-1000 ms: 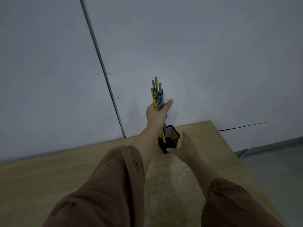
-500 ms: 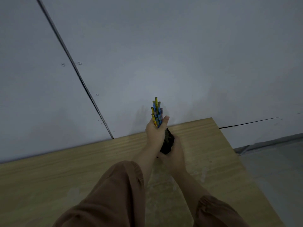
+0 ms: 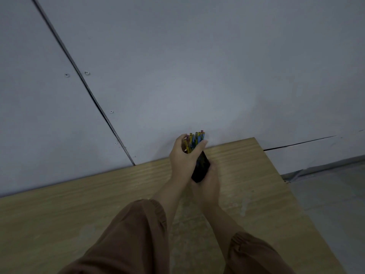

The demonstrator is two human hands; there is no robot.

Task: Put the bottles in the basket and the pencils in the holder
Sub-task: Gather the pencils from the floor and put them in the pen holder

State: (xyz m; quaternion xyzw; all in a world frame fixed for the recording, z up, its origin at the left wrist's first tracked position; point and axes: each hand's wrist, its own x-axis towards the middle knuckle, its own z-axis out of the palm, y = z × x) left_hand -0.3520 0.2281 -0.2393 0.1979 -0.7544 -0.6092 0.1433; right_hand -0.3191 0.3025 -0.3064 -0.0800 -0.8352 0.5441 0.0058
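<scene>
A bundle of blue and yellow pencils stands in a black mesh holder near the far edge of the wooden table. My left hand is wrapped around the pencils just above the holder's rim, and only their top ends show above my fingers. My right hand grips the holder from below and the right, keeping it tilted toward me. No bottles or basket are in view.
A grey panelled wall rises right behind the table. The table's right edge drops to a grey floor. My brown sleeves fill the lower part of the view.
My left hand has lowered the pencils deeper into the holder, so less of them sticks out. My right hand went from open beside the holder to gripping it.
</scene>
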